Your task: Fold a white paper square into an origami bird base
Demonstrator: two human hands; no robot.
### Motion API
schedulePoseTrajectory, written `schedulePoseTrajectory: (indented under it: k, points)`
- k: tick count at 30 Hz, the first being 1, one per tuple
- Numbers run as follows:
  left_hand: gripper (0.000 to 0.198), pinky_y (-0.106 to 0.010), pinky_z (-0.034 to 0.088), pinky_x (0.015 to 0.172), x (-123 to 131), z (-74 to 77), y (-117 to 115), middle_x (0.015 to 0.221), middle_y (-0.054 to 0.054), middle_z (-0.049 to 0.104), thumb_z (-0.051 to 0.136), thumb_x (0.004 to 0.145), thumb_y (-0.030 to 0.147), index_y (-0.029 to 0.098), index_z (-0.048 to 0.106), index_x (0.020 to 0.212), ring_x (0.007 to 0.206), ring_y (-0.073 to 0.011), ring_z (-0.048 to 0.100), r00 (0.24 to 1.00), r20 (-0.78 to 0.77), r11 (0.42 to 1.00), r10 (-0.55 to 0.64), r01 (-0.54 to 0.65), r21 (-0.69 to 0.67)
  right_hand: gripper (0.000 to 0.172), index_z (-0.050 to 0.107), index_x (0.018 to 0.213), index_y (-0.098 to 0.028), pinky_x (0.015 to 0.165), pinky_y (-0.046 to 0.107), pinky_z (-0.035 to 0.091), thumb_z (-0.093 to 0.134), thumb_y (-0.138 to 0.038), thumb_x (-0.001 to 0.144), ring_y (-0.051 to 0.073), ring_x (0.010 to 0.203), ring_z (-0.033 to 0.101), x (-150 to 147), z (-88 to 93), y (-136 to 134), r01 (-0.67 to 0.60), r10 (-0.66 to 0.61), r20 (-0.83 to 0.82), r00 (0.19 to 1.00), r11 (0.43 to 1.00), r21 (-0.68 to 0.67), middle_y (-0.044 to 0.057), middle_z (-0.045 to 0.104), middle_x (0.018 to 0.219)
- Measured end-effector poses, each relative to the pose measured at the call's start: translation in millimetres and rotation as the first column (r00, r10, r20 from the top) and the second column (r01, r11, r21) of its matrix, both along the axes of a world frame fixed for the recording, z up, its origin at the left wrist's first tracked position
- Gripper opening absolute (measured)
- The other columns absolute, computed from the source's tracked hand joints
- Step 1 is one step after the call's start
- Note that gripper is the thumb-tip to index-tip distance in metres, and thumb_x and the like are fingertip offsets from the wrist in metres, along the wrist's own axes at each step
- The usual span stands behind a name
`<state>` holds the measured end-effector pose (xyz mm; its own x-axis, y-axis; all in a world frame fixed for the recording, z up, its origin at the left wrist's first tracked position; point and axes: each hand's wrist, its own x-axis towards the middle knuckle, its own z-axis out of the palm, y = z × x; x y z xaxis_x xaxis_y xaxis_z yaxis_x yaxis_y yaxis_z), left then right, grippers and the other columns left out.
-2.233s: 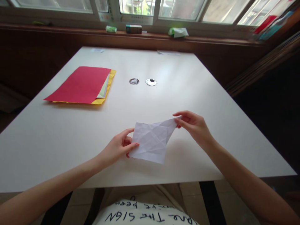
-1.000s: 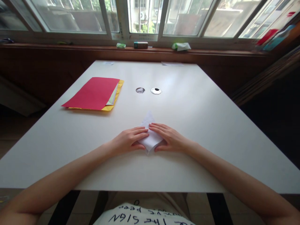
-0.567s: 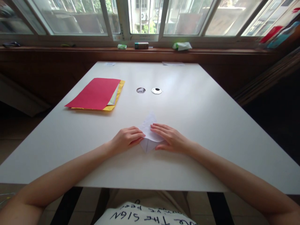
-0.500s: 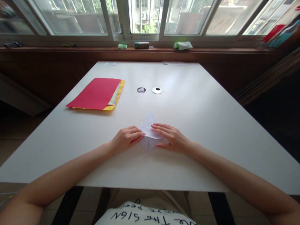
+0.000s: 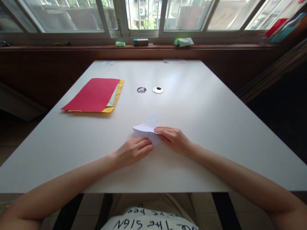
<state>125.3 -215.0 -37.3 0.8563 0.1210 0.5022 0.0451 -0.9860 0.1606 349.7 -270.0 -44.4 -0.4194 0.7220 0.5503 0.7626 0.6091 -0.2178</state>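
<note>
A folded sheet of white paper [image 5: 146, 125] lies on the white table between my hands, with its top point away from me and its left corner lifted. A dark crease line runs down its lower part. My left hand [image 5: 135, 149] is closed at the paper's lower edge, its fingers pressed together over it. At the paper's right side, my right hand [image 5: 176, 138] grips the folded edge, fingertips on top; its thumb is hidden beneath.
Left on the table [image 5: 203, 127] lies a red sheet [image 5: 93, 95] over a yellow folder [image 5: 109, 109]. Two round pieces, one greyish [image 5: 141, 90] and one white with a black spot [image 5: 158, 90], lie beyond the paper. Small packets [image 5: 184, 42] sit on the windowsill.
My left hand has moved from the paper's left corner down to its lower edge. That corner now shows free and raised. My right hand has drawn its fingers together. The view has shifted slightly.
</note>
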Motion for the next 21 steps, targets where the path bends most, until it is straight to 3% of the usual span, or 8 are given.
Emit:
schedulePoseTrajectory:
  k: [4,8,15,21]
  points:
    - [0.033,-0.037,0.051,0.085,8.5,-7.9,4.9,0.115,-0.015,0.059,0.045,0.089,0.020,0.011,0.044,0.121,0.104,-0.0250,0.058,0.991,-0.109,0.994,0.084,-0.091,-0.065,0.010,0.056,0.088,-0.018,0.070,0.028,0.052,0.047,-0.015,0.087,0.017,0.092,0.062,-4.7,1.9,-2.3,0.021,-0.026,0.046,0.999,0.994,0.103,0.006,0.068,0.095]
    - [0.043,-0.042,0.044,0.097,9.4,-14.1,11.2,0.126,-0.016,0.053,0.044,0.087,0.021,0.011,0.037,0.129,0.118,-0.0273,0.049,0.983,-0.166,0.990,0.083,-0.101,-0.102,0.014,0.052,0.074,-0.020,0.064,0.028,0.046,0.047,-0.012,0.084,0.016,0.077,0.058,-8.2,3.4,-4.4,0.018,-0.043,0.128,0.991,0.981,0.195,0.003,0.065,0.080]
    - [0.040,-0.040,0.043,0.097,23.3,-7.2,16.7,0.123,-0.012,0.055,0.050,0.083,0.025,0.015,0.046,0.121,0.118,-0.0281,0.049,0.975,-0.213,0.983,0.059,-0.094,-0.158,0.018,0.045,0.067,-0.021,0.061,0.027,0.039,0.048,-0.011,0.081,0.014,0.069,0.050,-8.4,2.8,-5.3,0.047,-0.097,0.171,0.981,0.960,0.276,0.001,0.059,0.074]
    - [0.053,-0.047,0.040,0.098,39.4,-3.6,21.9,0.130,-0.014,0.050,0.055,0.082,0.046,0.016,0.045,0.124,0.122,-0.0333,0.043,0.971,-0.236,0.978,0.044,-0.089,-0.186,0.015,0.043,0.068,-0.021,0.058,0.028,0.034,0.044,-0.011,0.079,0.016,0.063,0.044,-9.2,0.5,-2.4,0.182,-0.221,0.124,0.967,0.946,0.267,0.002,0.053,0.067]
